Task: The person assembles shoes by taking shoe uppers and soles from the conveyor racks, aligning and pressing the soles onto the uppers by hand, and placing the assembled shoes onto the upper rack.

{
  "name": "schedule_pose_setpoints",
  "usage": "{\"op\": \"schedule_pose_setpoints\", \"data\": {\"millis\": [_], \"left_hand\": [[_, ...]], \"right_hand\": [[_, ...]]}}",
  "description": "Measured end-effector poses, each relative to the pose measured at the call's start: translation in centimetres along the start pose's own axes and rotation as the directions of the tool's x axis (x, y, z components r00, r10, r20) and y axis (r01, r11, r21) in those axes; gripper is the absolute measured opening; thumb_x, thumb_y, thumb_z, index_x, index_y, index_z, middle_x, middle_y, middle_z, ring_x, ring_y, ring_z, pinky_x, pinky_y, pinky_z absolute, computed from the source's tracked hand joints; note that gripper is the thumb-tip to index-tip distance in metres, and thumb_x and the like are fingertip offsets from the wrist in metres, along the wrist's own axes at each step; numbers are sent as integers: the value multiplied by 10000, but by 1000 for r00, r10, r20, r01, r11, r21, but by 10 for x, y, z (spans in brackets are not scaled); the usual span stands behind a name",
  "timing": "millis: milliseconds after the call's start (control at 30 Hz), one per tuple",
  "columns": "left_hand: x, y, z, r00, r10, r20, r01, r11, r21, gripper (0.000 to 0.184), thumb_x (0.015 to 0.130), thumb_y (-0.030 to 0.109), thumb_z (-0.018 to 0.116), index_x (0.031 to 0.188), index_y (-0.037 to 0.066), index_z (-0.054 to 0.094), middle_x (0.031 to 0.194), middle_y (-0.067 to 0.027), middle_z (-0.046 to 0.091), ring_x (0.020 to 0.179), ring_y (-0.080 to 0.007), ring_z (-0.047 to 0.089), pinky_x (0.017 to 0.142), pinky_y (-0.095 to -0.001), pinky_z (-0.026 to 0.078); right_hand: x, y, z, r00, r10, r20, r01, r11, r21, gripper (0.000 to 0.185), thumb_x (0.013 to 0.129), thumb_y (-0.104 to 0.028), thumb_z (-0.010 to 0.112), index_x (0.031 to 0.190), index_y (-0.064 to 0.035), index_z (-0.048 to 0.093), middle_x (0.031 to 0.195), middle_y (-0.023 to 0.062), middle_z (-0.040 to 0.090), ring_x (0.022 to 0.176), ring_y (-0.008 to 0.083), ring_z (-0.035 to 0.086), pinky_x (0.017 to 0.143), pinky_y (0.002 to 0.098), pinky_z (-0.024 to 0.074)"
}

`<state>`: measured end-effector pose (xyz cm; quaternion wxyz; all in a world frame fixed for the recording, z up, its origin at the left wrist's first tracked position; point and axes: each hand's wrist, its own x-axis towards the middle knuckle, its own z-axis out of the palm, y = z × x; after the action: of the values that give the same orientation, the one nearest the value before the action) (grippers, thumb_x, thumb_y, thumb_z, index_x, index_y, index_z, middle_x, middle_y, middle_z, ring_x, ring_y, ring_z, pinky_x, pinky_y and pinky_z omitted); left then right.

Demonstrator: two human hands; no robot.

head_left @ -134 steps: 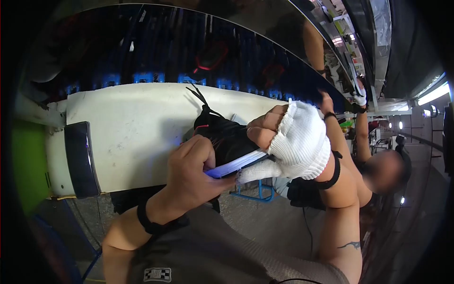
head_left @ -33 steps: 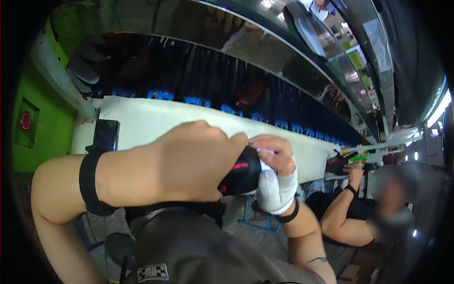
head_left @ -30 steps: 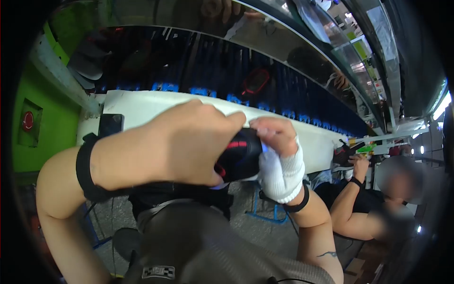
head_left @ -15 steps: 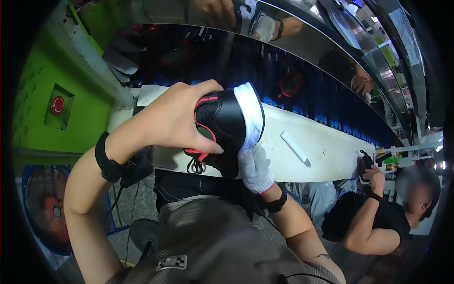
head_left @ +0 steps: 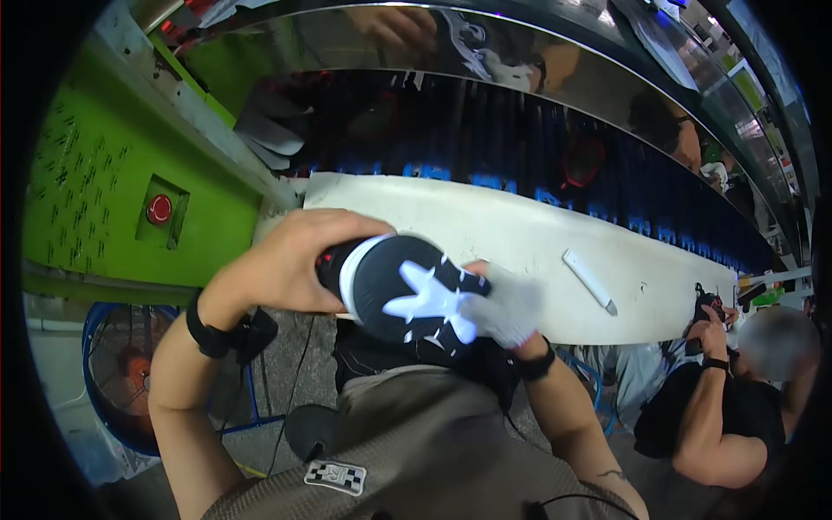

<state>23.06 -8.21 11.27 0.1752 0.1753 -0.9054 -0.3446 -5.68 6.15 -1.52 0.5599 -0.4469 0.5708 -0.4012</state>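
A black shoe with a white-edged midsole is held above my lap, its black-and-white patterned sole turned up toward me. My bare left hand is closed around the shoe's upper on the left side. My right hand, in a white glove and smeared by motion, grips the right end of the shoe, with a bare fingertip showing at the sole's edge. The shoe hides some of the fingers of both hands. A white marker-like tool lies on the white work surface, to the right of my gloved hand.
Behind the work surface runs a dark roller conveyor carrying a red-edged shoe. A green machine panel with a red button stands left, above a fan. At right, a co-worker handles another dark shoe.
The shoe has turned from showing its upper and laces to showing its sole. My left hand has lowered with it, and my gloved hand has moved to the sole's right end. The view has shifted.
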Motion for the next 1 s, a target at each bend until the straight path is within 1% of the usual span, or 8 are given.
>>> {"op": "schedule_pose_setpoints", "data": {"millis": [133, 267, 533, 600, 700, 800, 967, 1000], "left_hand": [[-7, -41, 75, 962, 205, -181, -172, 968, 180, 826, 651, 185, 907, 1401, 43, 590, 1372, -161, 669, 1232, -391, 645, 1040, -466, 530], [-14, -48, 132, 1000, 4, 17, -5, 996, 84, 1023, 705, 385, 920, 1546, 46, 447, 1607, -191, 438, 1464, -414, 425, 1210, -529, 363], [-7, -53, 173, 906, -290, -307, 167, 913, -371, 880, 759, 210, 901, 1519, 55, 484, 1577, -210, 444, 1454, -371, 449, 1228, -479, 339], [-5, -34, 180, 776, -503, -381, 216, 779, -588, 1021, 811, 111, 861, 1613, 66, 232, 1521, -181, 450, 1423, -291, 477, 1192, -438, 399], [1, 12, 201, 695, -719, -10, 94, 104, -990, 1039, 852, 16, 794, 1629, 94, 109, 1539, -166, 412, 1414, -309, 474, 1182, -450, 419], [32, 48, 196, 715, -641, -279, 107, 495, -862, 1183, 786, -12, 840, 1647, 70, 33, 1572, -190, 345, 1412, -315, 466, 1178, -455, 412], [45, 29, 108, 937, -295, -185, 255, 943, -212, 1046, 655, 75, 872, 1580, 127, 387, 1425, -260, 510, 1271, -449, 597, 1077, -480, 509], [50, 25, 98, 963, -256, -84, 249, 965, -84, 1011, 634, 94, 867, 1552, 161, 449, 1408, -276, 518, 1208, -487, 622, 1037, -491, 538]], "right_hand": [[-38, -42, -36, 951, -174, -256, 23, 865, -501, 636, 619, -388, 983, 1080, -8, 762, 937, 155, 772, 849, 253, 758, 789, 361, 598], [-55, -15, -54, 847, -531, 12, 177, 262, -949, 619, 656, -463, 951, 1060, -42, 745, 1030, 116, 739, 874, 319, 709, 777, 414, 575], [-42, -8, -58, 850, -526, -40, 165, 337, -927, 720, 656, -575, 918, 1088, -25, 749, 891, 132, 762, 773, 302, 750, 707, 394, 594], [-42, -26, -55, 960, -166, -224, -82, 602, -795, 697, 689, -557, 915, 1069, 2, 747, 935, 179, 771, 820, 302, 764, 751, 406, 602], [-39, -14, -38, 910, 129, -393, -153, 988, -31, 468, 851, -317, 843, 1123, 32, 689, 926, 96, 740, 812, 158, 692, 745, 336, 576], [-43, 23, 7, 922, 77, -381, 38, 958, 285, 353, 919, -226, 779, 1142, 20, 658, 994, 42, 680, 915, 124, 605, 835, 304, 520], [-68, 36, -77, 942, -108, -317, 21, 964, -264, 465, 907, -236, 806, 1256, 9, 621, 1068, 170, 700, 1050, 282, 673, 929, 394, 540], [-66, 36, -102, 864, -365, -347, 31, 726, -687, 526, 883, -284, 812, 1271, 11, 615, 1088, 215, 701, 1040, 352, 676, 928, 438, 544]]}}
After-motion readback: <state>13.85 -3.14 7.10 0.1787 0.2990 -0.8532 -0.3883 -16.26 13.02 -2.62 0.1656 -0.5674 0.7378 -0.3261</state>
